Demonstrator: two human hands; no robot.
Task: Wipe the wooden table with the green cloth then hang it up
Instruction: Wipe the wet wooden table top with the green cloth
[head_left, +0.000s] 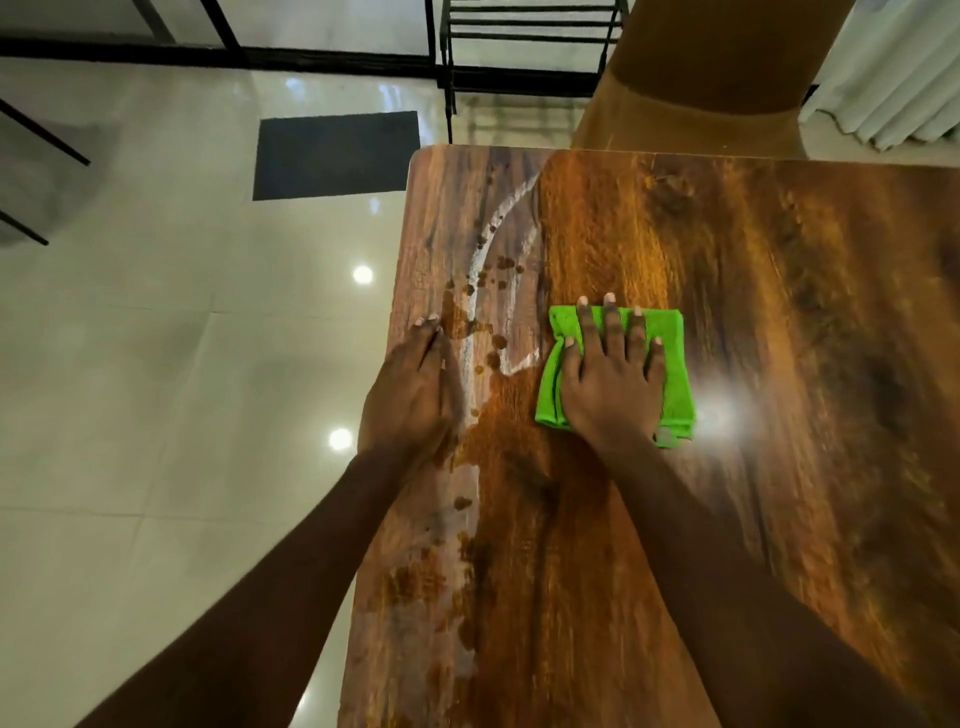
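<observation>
The wooden table (753, 291) fills the right half of the view, glossy and dark brown. A folded bright green cloth (670, 358) lies flat on it near the middle. My right hand (610, 374) presses down on the cloth with fingers spread, thumb tucked at the cloth's left fold. My left hand (413, 389) rests flat on the table's left edge, fingers together, holding nothing. A wet streak with whitish smears and droplets (483, 291) runs along the table's left side between the two hands and down toward me.
Shiny pale floor tiles (156, 364) lie to the left of the table, with a dark mat (335, 156) beyond. A black metal rack (524, 47) and a brown round pillar (717, 73) stand behind the table. White curtains (893, 78) hang at far right.
</observation>
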